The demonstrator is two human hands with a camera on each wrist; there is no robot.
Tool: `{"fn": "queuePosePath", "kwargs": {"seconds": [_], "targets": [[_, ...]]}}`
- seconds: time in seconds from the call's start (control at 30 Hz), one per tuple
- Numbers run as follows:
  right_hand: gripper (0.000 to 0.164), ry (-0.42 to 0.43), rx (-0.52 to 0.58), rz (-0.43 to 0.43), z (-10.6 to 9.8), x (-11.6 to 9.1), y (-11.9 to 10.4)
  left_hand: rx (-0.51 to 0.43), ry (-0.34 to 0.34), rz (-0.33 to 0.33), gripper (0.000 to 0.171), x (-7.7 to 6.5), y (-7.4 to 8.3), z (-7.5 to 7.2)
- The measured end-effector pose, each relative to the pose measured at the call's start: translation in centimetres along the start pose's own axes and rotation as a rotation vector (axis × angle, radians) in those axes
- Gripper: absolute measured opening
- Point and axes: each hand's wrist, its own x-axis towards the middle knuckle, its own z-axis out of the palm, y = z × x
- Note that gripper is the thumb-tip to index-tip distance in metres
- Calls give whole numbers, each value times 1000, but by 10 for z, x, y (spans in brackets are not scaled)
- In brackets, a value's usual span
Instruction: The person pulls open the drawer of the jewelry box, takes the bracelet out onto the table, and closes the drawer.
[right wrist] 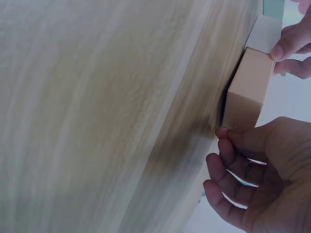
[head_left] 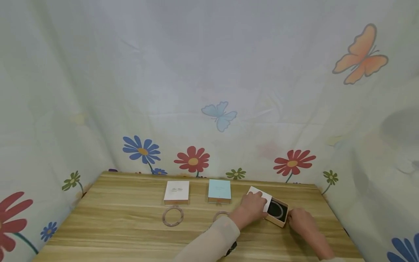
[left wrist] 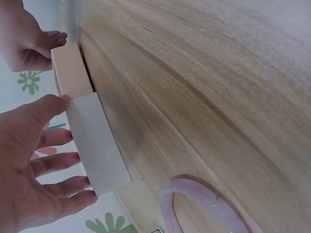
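Note:
A slide-out jewelry box stands at the right of the table, its white sleeve [left wrist: 98, 143] partly off its peach drawer [right wrist: 249, 80]. In the open part of the drawer, a bangle [head_left: 276, 210] lies on black lining. My left hand [head_left: 251, 208] holds the sleeve from above, its thumb close to where sleeve and drawer meet. At the drawer's outer end, my right hand [head_left: 302, 222] pinches something small at the edge between thumb and forefinger; the fingertips hide most of it. Its other fingers are loosely bent.
Left of the hands stand a closed white box [head_left: 176, 191] and a closed light-blue box [head_left: 219, 190]. A pale bangle [head_left: 164, 217] lies before the white one; another, pinkish bangle [left wrist: 206, 194] is partly behind my left arm. A flowered curtain [head_left: 209, 72] hangs behind the table.

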Motion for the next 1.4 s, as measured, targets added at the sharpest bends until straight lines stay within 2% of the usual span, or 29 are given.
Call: {"fn": "queuePosePath", "kwargs": {"seconds": [0.17,0.77,1.07,1.4], "targets": [[12,-29,-1,18,1,1,2,4,3,-3,40,0,-1,1],[14,-47,9,29,-3,-4,10,18,30,6,37,0,2,2],[18,-71,85,69,-6,-7,4,-11,4,-2,38,-4,2,4],[15,-11,119,109,-7,-4,1,9,56,13,36,0,0,7]]}}
